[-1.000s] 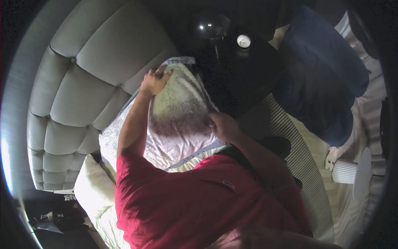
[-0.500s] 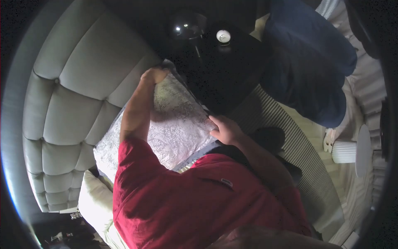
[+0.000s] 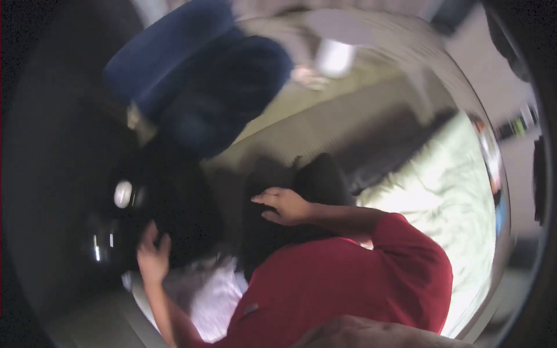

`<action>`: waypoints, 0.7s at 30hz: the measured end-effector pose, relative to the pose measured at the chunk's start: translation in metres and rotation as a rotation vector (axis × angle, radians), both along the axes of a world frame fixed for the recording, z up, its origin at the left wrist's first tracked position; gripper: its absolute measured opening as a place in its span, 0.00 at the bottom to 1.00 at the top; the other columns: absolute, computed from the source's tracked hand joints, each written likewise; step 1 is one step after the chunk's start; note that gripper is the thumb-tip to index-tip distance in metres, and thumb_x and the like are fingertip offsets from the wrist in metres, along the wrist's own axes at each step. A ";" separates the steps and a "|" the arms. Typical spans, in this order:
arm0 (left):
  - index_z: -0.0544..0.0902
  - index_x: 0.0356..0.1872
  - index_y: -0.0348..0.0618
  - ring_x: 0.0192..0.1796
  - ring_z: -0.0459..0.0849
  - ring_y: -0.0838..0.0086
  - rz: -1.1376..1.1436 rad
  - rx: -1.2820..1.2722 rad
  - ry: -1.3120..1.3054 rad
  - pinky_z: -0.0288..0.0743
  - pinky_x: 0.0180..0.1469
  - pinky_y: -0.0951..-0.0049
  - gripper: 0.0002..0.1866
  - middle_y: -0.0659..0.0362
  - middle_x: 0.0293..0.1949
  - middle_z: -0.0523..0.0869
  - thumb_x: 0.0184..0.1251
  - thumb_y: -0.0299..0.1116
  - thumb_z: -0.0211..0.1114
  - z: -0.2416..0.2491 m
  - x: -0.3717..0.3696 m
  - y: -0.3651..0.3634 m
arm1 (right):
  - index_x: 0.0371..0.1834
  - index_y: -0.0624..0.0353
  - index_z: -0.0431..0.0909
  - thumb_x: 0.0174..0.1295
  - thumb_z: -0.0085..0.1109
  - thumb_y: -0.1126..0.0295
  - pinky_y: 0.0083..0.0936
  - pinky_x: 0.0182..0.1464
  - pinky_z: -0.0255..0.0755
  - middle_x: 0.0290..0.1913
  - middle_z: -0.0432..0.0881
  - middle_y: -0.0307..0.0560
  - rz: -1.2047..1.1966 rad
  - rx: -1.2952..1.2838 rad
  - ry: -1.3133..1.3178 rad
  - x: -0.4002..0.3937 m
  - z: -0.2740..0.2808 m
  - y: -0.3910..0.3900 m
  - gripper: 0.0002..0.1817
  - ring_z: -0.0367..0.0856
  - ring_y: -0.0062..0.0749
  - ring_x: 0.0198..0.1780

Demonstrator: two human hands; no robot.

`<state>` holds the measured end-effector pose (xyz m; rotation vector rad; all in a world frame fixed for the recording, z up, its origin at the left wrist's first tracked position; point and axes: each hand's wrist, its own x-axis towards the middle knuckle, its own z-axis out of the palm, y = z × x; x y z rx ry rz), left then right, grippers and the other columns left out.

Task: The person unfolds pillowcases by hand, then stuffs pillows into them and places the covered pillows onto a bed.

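My left hand [image 3: 154,255] is raised beside the dark nightstand, just past the edge of a patterned pillow [image 3: 214,304]. Its thumb and fingers are apart, with nothing between them. The pillow is pale with a leafy print, blurred here and partly hidden by my left arm and red shirt. Over my dark-clad legs hovers my right hand [image 3: 284,206], fingers stretched out and holding nothing. Motion smears much of the view.
On the dark surface at left stand a small white round object [image 3: 123,194] and a shiny dark lamp-like shape. A blue armchair [image 3: 197,75] is beyond. Pale green bedding [image 3: 441,214] lies at right. A white ribbed side table [image 3: 336,57] stands at the back.
Both hands have let go of the patterned pillow. My view has swung right, so the pillow now sits low at left and the green bedding has come into view.
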<state>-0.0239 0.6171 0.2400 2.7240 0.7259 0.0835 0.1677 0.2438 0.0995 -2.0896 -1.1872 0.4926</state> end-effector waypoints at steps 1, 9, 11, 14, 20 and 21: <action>0.74 0.72 0.37 0.63 0.84 0.56 -0.074 -0.141 0.015 0.74 0.67 0.59 0.32 0.44 0.62 0.84 0.73 0.46 0.64 -0.004 0.030 -0.017 | 0.71 0.48 0.74 0.69 0.63 0.60 0.39 0.63 0.77 0.63 0.82 0.49 -0.116 0.100 -0.057 0.007 -0.003 -0.024 0.27 0.81 0.46 0.61; 0.79 0.66 0.35 0.55 0.86 0.56 -1.040 -0.287 0.191 0.78 0.60 0.58 0.31 0.47 0.54 0.88 0.66 0.43 0.71 -0.049 0.199 -0.171 | 0.65 0.55 0.76 0.67 0.65 0.62 0.40 0.63 0.73 0.57 0.83 0.51 -1.090 0.018 -0.475 -0.021 -0.036 -0.262 0.24 0.80 0.48 0.57; 0.73 0.72 0.37 0.65 0.80 0.51 -1.138 -0.170 0.458 0.73 0.68 0.54 0.32 0.45 0.63 0.82 0.72 0.45 0.64 -0.059 0.233 -0.224 | 0.71 0.52 0.71 0.57 0.73 0.64 0.44 0.67 0.69 0.65 0.75 0.59 -1.371 -0.177 -0.457 -0.065 -0.061 -0.322 0.36 0.75 0.55 0.64; 0.73 0.71 0.38 0.65 0.80 0.50 -1.322 -0.078 0.497 0.74 0.67 0.52 0.32 0.45 0.63 0.83 0.74 0.47 0.62 -0.095 0.280 -0.294 | 0.74 0.49 0.70 0.62 0.64 0.43 0.59 0.68 0.60 0.73 0.68 0.62 -1.612 -0.509 -0.475 -0.127 -0.082 -0.379 0.39 0.68 0.61 0.71; 0.76 0.68 0.37 0.62 0.80 0.49 -1.556 -0.187 0.415 0.73 0.67 0.52 0.30 0.45 0.60 0.84 0.73 0.48 0.61 -0.161 0.355 -0.416 | 0.75 0.51 0.69 0.59 0.57 0.46 0.63 0.79 0.46 0.80 0.62 0.61 -1.887 -0.801 -0.066 -0.125 -0.109 -0.389 0.40 0.55 0.53 0.83; 0.76 0.68 0.37 0.62 0.80 0.49 -1.581 -0.204 0.410 0.73 0.67 0.52 0.30 0.45 0.59 0.84 0.73 0.48 0.61 -0.172 0.362 -0.438 | 0.74 0.51 0.71 0.57 0.58 0.47 0.63 0.79 0.47 0.79 0.63 0.60 -1.894 -0.836 -0.092 -0.119 -0.117 -0.396 0.40 0.56 0.53 0.82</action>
